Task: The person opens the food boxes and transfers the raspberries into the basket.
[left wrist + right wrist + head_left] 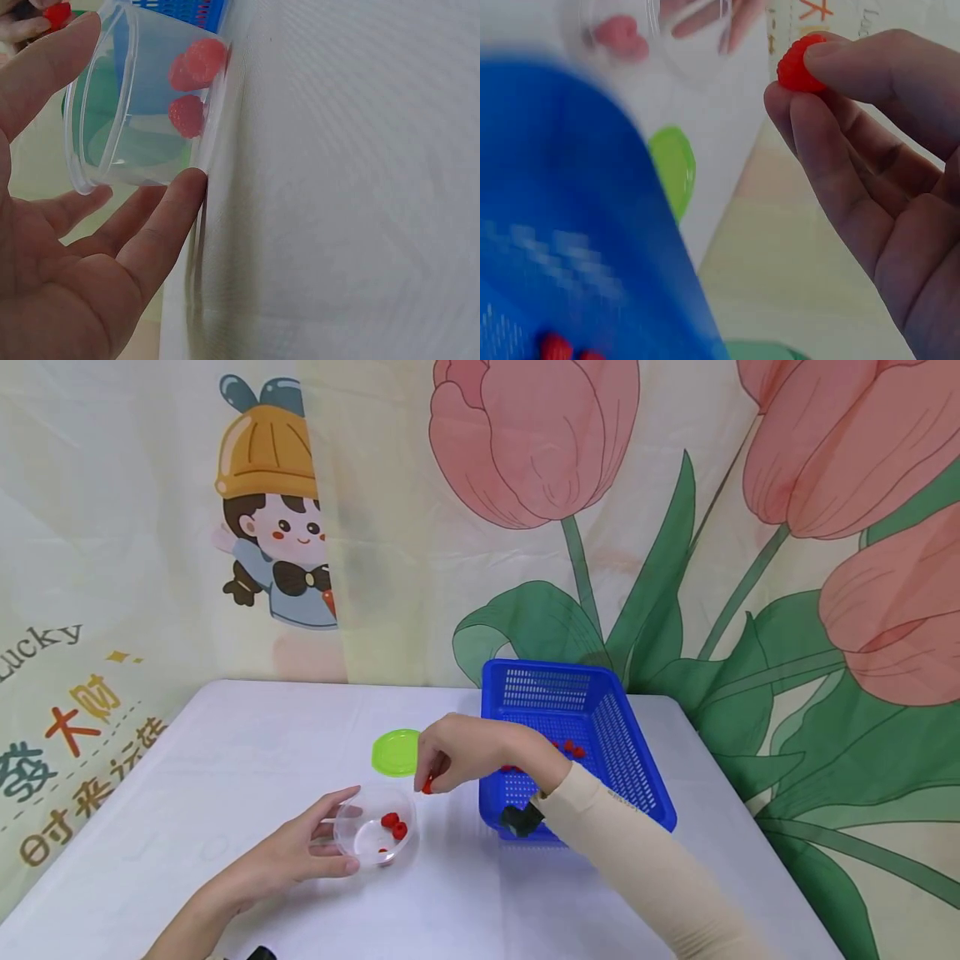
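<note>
A clear round plastic tub stands on the table with three red raspberries at its bottom. My left hand curves around its left side, thumb and fingers on opposite sides of the wall. To the right of the tub and higher up is my right hand. Its thumb and fingertips pinch one red raspberry, seen plainly in the right wrist view. Behind the tub a light green lid lies flat, partly covered by the right hand in the head view.
A blue perforated basket stands at the right, with several raspberries on its floor. The right forearm crosses over it. White cloth covers the table, and a printed curtain hangs behind.
</note>
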Motion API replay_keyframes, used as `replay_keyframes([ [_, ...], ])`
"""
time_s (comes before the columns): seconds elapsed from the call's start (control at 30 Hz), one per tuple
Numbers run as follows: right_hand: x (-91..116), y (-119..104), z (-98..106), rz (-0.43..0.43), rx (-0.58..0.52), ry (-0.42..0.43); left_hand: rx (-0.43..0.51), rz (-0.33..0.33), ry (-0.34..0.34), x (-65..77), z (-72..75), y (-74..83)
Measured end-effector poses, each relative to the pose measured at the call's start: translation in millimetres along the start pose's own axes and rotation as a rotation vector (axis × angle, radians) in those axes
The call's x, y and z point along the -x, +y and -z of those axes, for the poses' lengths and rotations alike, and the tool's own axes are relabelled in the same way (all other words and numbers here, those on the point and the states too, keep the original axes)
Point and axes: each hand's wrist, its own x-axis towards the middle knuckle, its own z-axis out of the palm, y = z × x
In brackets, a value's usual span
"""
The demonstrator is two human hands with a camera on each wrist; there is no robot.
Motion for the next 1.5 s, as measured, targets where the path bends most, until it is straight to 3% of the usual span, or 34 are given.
replay_keyframes([
  [0.3, 58.0, 43.0, 37.1, -0.102, -0.023, 0.076, -0.001, 0.023, 0.019, 2.4, 0.4, -0.8],
  [0.5, 82.6, 80.0, 46.6, -0.223, -0.017, 0.110, -0.008, 0.023, 0.020, 3.0, 1.9, 0.2],
  [0.77, 97.9, 124.0, 38.7, -0.323, -0.045, 0.093, -0.004, 0.027, 0.016, 2.3, 1.0, 0.6],
  [1.13, 106.5, 162.6, 19.8, -0.453, -0.035, 0.074, 0.011, 0.021, -0.001, 0.3, -1.1, 1.6],
  [1.5, 113.6, 180.4, 3.9, -0.502, -0.030, 0.079, -0.002, 0.034, 0.014, -0.4, -2.0, 2.6],
])
